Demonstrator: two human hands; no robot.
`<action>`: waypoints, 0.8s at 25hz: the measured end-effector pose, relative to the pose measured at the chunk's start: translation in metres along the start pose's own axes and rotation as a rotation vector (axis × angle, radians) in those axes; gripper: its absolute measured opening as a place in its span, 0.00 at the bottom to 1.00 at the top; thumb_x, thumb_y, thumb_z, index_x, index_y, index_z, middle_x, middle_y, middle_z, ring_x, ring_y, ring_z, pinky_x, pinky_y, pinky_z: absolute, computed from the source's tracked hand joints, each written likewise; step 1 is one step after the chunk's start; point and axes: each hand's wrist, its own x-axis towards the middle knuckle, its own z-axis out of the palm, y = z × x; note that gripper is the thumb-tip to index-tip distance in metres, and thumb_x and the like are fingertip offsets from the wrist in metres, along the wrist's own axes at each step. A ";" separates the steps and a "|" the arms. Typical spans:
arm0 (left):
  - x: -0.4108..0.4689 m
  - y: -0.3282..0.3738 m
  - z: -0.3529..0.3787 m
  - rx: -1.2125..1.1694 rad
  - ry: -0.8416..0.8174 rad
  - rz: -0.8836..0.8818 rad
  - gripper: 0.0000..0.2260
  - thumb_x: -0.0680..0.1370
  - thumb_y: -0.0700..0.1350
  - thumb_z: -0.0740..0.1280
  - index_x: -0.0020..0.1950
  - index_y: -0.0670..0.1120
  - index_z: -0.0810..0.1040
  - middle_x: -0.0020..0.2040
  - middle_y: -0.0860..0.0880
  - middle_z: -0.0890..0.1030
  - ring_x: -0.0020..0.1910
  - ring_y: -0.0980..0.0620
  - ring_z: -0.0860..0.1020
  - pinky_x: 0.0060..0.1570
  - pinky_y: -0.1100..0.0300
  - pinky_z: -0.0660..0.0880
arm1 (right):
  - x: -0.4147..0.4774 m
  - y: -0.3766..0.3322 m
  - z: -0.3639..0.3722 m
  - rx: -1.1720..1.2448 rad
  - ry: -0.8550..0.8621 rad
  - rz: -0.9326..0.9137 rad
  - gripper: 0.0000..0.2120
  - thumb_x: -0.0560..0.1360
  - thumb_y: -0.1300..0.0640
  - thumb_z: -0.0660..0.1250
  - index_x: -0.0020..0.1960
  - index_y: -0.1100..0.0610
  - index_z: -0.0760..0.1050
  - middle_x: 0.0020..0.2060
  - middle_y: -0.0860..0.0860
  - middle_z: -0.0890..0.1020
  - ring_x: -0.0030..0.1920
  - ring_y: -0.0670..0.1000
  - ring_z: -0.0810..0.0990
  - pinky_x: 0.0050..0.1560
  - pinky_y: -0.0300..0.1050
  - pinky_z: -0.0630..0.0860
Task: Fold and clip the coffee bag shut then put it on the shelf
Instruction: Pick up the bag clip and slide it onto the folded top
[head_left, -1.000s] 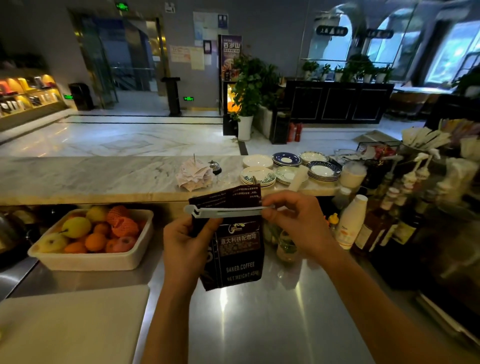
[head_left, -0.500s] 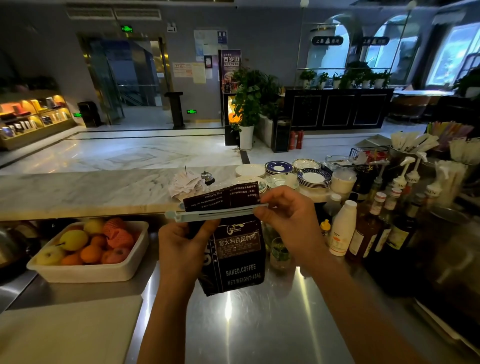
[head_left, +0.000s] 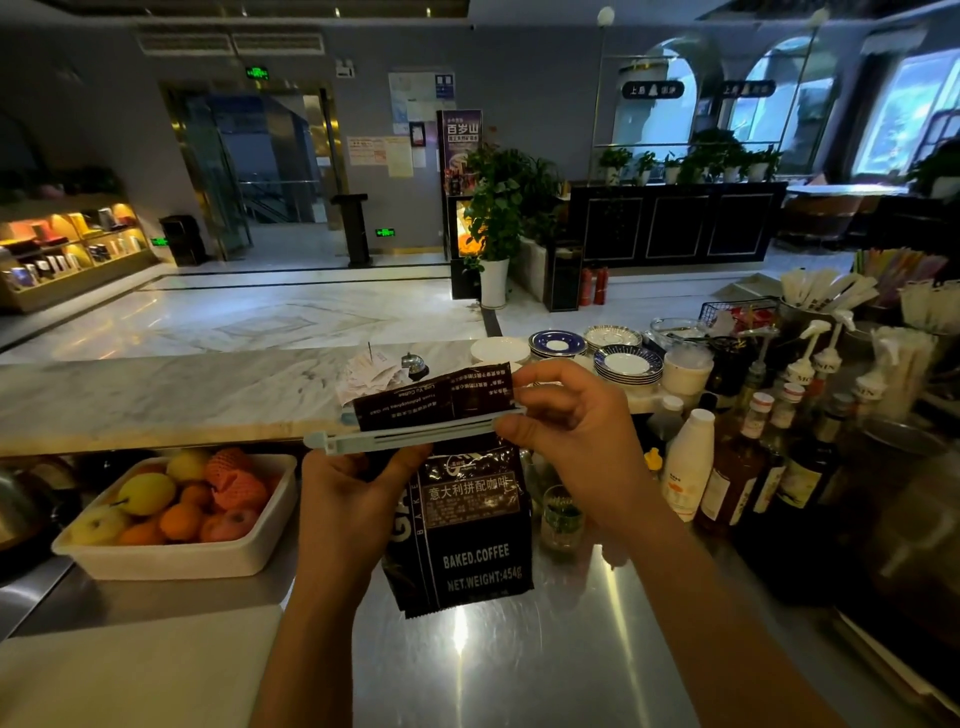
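A dark coffee bag (head_left: 470, 540) with white lettering is held upright above the steel counter, its top flap sticking up. A long pale blue-grey clip (head_left: 410, 434) lies across the bag just under the flap, its left end jutting past the bag. My left hand (head_left: 348, 499) grips the bag's left side below the clip. My right hand (head_left: 576, 431) pinches the clip's right end between thumb and fingers.
A white tray of fruit (head_left: 197, 558) sits at the left. Bottles (head_left: 688, 467) and syrup pumps crowd the right side, with a small glass (head_left: 561, 514) behind the bag. Stacked saucers (head_left: 626, 364) and a call bell rest on the marble bar top. A white board (head_left: 119, 670) lies front left.
The clip has slid further left along the bag, its left end now sticking out more. The bag and both hands sit slightly lower in view as my head tilted up.
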 end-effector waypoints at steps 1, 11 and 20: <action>0.002 0.002 0.000 0.001 -0.005 0.006 0.08 0.67 0.48 0.71 0.45 0.52 0.82 0.39 0.60 0.87 0.42 0.55 0.86 0.41 0.62 0.82 | 0.001 -0.002 -0.001 -0.015 -0.002 -0.005 0.15 0.69 0.67 0.73 0.50 0.52 0.77 0.41 0.46 0.87 0.47 0.48 0.87 0.45 0.42 0.82; 0.013 0.003 0.002 -0.033 0.001 0.051 0.08 0.70 0.44 0.72 0.49 0.51 0.84 0.46 0.55 0.88 0.48 0.51 0.86 0.48 0.53 0.82 | 0.016 -0.017 0.002 -0.092 0.032 -0.072 0.13 0.63 0.54 0.73 0.47 0.49 0.79 0.40 0.43 0.86 0.46 0.46 0.86 0.47 0.41 0.82; 0.020 0.004 -0.003 -0.049 0.015 0.027 0.07 0.69 0.44 0.72 0.46 0.50 0.84 0.42 0.56 0.88 0.44 0.53 0.87 0.45 0.55 0.83 | 0.020 -0.009 -0.003 -0.087 0.057 -0.028 0.12 0.62 0.54 0.73 0.45 0.49 0.80 0.40 0.43 0.87 0.47 0.48 0.86 0.49 0.48 0.83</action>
